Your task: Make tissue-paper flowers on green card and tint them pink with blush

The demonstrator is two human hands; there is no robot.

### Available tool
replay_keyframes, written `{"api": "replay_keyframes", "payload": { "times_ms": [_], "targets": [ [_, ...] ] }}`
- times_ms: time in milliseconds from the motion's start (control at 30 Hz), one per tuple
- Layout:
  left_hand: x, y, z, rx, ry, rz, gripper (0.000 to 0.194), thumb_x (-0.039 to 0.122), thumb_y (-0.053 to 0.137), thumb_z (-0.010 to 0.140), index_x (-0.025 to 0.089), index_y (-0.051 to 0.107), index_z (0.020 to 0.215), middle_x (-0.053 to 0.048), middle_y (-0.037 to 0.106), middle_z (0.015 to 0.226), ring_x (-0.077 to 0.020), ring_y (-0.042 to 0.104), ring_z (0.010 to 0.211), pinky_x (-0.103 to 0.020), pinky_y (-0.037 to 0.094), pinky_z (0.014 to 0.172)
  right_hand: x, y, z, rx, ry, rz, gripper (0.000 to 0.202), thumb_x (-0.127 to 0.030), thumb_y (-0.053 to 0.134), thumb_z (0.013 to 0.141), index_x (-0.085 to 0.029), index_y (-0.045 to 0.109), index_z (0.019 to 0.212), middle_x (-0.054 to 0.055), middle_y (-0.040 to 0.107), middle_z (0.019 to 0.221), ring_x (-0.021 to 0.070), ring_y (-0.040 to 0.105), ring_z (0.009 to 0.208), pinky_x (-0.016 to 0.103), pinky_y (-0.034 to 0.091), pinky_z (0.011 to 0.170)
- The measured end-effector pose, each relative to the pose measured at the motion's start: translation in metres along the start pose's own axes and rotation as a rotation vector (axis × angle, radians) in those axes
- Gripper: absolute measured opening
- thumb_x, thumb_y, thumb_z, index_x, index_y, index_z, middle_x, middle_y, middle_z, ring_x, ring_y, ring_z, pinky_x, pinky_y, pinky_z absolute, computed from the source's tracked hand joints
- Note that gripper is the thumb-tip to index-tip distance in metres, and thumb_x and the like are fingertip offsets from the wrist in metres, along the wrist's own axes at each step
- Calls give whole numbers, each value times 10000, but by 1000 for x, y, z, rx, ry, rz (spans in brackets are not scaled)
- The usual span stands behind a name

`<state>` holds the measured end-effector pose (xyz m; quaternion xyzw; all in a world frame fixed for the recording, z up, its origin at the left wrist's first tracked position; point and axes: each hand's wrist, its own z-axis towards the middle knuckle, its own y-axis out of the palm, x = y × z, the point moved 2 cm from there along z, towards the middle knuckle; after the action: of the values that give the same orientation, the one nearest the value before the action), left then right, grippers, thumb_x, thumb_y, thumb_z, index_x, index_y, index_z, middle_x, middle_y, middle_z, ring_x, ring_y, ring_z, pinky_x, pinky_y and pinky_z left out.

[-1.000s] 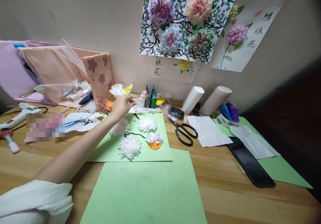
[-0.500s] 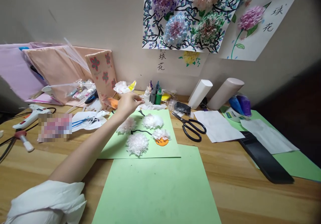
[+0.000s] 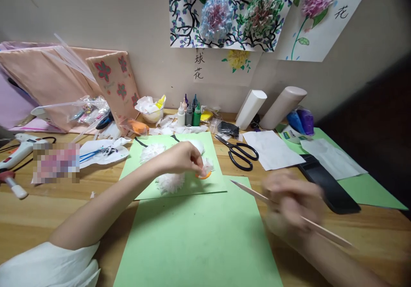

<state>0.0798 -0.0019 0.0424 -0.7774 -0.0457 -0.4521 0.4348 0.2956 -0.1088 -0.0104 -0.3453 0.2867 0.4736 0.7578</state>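
Note:
My left hand (image 3: 188, 158) reaches over the upper green sheet (image 3: 147, 192), thumb and fingers pinched at a flat orange disc (image 3: 208, 175). White frilly paper (image 3: 208, 164) stands on the disc's far side. Beneath and beside this hand lie fluffy white paper flowers (image 3: 170, 183), partly covered by it. My right hand (image 3: 292, 201), blurred by motion, is closed around a slim, pale pencil (image 3: 250, 189), its dark tip pointing left toward the disc. Below, a larger green sheet (image 3: 195, 244) extends toward me.
Black-handled scissors (image 3: 240, 153) and white paper (image 3: 272, 150) lie right of the flowers. Behind are paint bottles (image 3: 189, 115) and a white bowl (image 3: 150, 109). A glue gun (image 3: 22, 147) sits at left, a black tray (image 3: 330, 188) at right. Flower pictures (image 3: 224, 17) hang on the wall.
My left hand has come from beside the paint bottles down and right to the orange disc. My right hand has entered with the pencil. The view has shifted slightly.

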Motion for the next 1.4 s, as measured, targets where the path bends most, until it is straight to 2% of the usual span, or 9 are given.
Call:
{"api": "replay_keyframes", "payload": {
  "times_ms": [67,133,200,400,567,833,1000,1167,1400],
  "targets": [
    [1,14,-1,-86,-18,17,187,361,700,626,175,704,650,7,661,611,-105,531,564,-204,346,508,8,12,-1,-3,-113,7,212,-355,368,899,-244,527,812,7,540,647,175,528,597,349,436,593],
    [-1,23,0,-90,-63,75,174,351,693,627,179,700,646,4,659,612,-111,532,562,-210,334,502,17,23,0,-106,-166,7,194,-314,364,897,-233,520,813,16,543,649,176,508,589,347,408,588],
    [-3,27,2,-49,-117,170,162,341,691,624,181,693,643,-4,663,630,-121,538,573,-216,317,495,24,28,1,-190,-149,23,197,-298,362,907,-223,520,817,19,543,665,170,494,604,333,393,592],
    [-8,31,10,177,-233,455,143,353,644,661,214,670,639,-9,667,684,-155,548,625,-235,275,489,23,22,5,-269,-145,25,127,-252,476,890,-211,522,779,9,549,663,151,493,621,295,390,591],
    [-10,35,12,219,-247,534,118,318,611,673,214,652,635,-5,667,689,-161,557,644,-238,261,492,21,32,8,-436,-159,-101,23,-190,536,865,-207,540,849,13,591,720,144,510,657,277,406,623],
    [-4,32,10,229,-244,548,141,344,600,723,216,660,726,-3,680,767,-164,585,699,-231,299,508,27,39,7,-494,-66,-140,71,-209,495,888,-216,542,941,34,611,832,170,562,799,293,434,717],
    [-1,14,4,289,-288,651,157,339,565,752,216,660,773,-21,682,820,-180,595,741,-236,311,518,26,40,8,-523,-54,-146,94,-216,477,897,-216,537,969,42,610,864,177,570,822,303,442,738],
    [-11,-6,6,236,-448,829,139,214,546,728,170,676,748,-95,686,841,-242,617,783,-260,345,540,27,42,7,-532,-17,-146,99,-231,455,905,-215,534,962,52,606,879,182,576,826,306,449,731],
    [-19,-2,16,177,-467,892,240,63,514,626,145,684,774,-142,685,874,-261,631,789,-263,377,564,22,46,13,-473,136,-162,88,-253,463,895,-202,528,865,24,607,780,163,584,743,272,423,654]
  ]
}}
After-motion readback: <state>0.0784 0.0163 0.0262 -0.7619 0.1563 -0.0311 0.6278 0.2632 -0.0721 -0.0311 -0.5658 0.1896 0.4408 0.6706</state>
